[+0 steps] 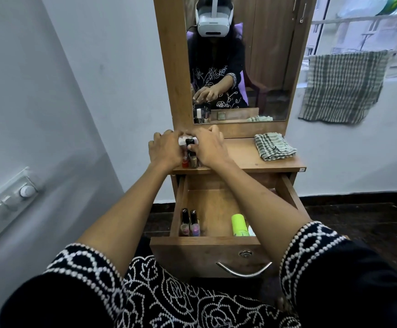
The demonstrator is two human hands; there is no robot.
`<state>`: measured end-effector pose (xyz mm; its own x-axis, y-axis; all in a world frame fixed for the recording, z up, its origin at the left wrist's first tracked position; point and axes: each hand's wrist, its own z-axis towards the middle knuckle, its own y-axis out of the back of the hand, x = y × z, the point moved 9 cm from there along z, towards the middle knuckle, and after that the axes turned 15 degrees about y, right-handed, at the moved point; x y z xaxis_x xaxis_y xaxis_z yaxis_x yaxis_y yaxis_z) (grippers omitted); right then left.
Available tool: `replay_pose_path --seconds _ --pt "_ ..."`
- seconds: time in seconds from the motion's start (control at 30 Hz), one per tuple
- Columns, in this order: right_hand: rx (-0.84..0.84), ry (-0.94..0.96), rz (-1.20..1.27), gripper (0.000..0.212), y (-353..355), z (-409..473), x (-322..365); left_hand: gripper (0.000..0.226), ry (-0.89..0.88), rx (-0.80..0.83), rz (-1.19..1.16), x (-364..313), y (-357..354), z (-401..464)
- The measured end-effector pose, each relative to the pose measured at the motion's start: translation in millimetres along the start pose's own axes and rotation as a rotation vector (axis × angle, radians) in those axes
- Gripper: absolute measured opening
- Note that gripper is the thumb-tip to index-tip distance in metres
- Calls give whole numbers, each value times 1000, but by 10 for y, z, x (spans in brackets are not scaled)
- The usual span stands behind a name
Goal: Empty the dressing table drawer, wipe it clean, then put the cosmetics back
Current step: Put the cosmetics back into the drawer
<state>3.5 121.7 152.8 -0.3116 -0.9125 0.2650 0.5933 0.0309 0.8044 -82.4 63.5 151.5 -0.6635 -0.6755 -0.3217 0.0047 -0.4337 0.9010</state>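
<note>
We cup both hands — left hand [166, 147], right hand [208, 146] — fingers curled round bottles [190, 152] on tabletop [242, 155]; drawer [207, 242] open.

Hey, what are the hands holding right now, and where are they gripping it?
Both the left hand and right hand close around a cluster of small bottles on the tabletop, gripping near the caps.

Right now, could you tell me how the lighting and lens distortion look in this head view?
Head view: daylight enters from the window on the right, blowing it out; wide-angle bending curves the switch panel and wall edges; the open drawer stays evenly lit.
</note>
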Motion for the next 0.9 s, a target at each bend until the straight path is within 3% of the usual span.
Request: replay_pose_path --seconds 0.17,0.53,0.7,0.9 --pt "-34 24 -35 17 -48 -9 8 34 8 7 35 -37 -113 48" --pt "-36 22 -38 23 -88 111 -93 22 18 19 -59 -26 -143 90" --pt "-13 -4 38 19 -94 130 -135 24 26 10 -165 20 6 38" --pt "-191 60 319 14 281 -167 -56 20 -86 -79 -314 61 442 -339"
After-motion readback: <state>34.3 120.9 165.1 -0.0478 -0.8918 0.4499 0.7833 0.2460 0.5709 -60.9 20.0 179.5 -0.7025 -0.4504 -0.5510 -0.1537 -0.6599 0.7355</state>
